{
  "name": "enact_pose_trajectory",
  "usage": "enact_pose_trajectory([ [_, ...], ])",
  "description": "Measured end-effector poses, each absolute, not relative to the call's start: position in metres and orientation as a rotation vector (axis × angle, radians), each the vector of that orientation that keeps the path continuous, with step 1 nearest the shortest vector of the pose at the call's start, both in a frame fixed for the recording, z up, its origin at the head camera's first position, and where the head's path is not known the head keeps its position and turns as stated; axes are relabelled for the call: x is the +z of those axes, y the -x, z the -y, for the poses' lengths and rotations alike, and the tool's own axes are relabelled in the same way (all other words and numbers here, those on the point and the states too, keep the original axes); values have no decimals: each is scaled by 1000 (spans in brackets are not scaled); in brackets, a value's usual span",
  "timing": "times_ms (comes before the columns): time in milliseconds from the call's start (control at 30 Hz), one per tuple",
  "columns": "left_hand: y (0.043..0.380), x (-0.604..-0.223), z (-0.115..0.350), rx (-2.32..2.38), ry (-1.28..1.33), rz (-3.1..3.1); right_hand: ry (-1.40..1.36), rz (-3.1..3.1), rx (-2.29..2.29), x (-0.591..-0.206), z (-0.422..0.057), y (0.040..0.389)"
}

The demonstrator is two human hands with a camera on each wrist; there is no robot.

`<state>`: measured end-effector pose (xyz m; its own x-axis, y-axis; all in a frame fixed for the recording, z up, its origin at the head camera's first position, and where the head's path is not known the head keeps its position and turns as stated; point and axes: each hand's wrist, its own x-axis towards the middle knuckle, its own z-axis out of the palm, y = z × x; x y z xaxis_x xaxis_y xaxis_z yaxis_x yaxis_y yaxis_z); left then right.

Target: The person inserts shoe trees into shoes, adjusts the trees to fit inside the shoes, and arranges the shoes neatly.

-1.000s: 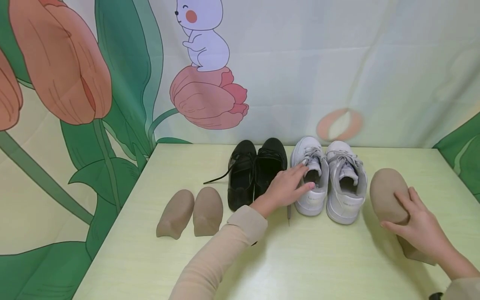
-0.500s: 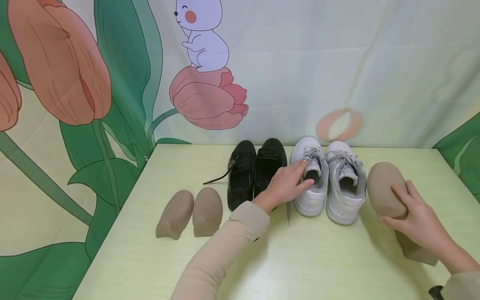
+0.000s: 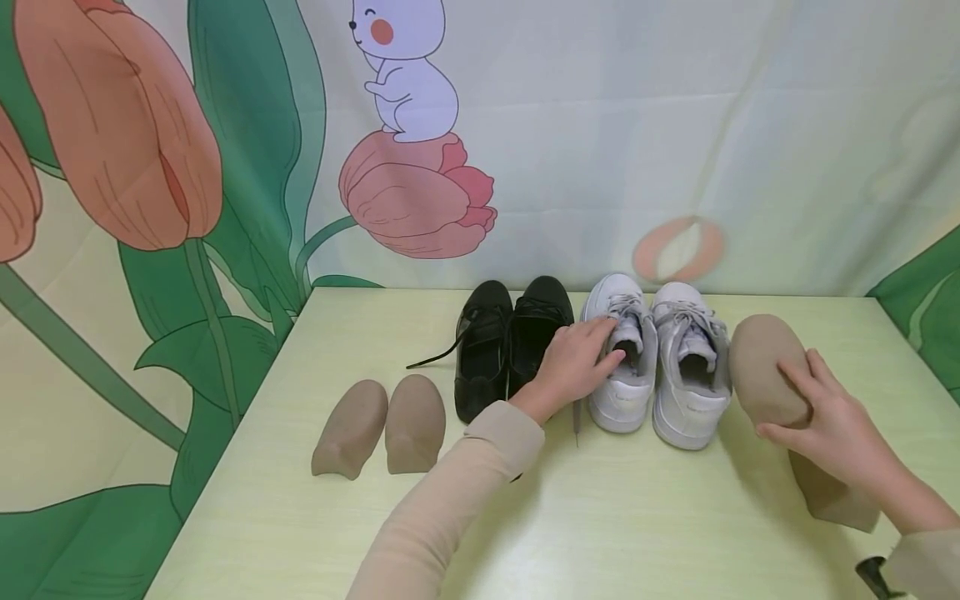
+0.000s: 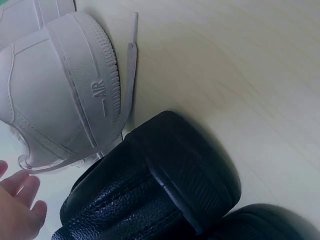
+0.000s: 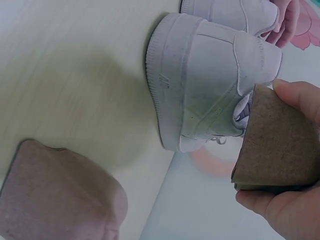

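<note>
two beige forms (image 3: 415, 425) are seen at eight o'clock of the black shoes (image 3: 480, 406). by the left hand (image 3: 572, 362), fingers loosely spread, the left white shoe (image 3: 619, 410), sole marked "air" (image 4: 97, 90), is touched. at the right white shoe's (image 3: 686, 417) three o'clock, another form (image 3: 763, 362) is gripped by the right hand (image 3: 832, 425).

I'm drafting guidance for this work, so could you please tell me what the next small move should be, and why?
Probably bring the beige, round-nosed shoe form toward the left white lace-up sneaker: the right hand grips the form, the left hand is at that sneaker's tongue, and the sneaker's opening shows no form inside.
</note>
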<state>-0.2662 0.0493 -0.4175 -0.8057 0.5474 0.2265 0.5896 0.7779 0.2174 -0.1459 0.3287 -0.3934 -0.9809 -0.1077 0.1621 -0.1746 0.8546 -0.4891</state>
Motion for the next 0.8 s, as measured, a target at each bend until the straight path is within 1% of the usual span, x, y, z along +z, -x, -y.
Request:
enact_pose_trajectory([
  [300,267,-416,-54,-379,846,2834,-237,2909,793,-386,-323,150],
  [800,271,-419,-61,-337,833,2864,-237,2921,838,-377,-315,154],
])
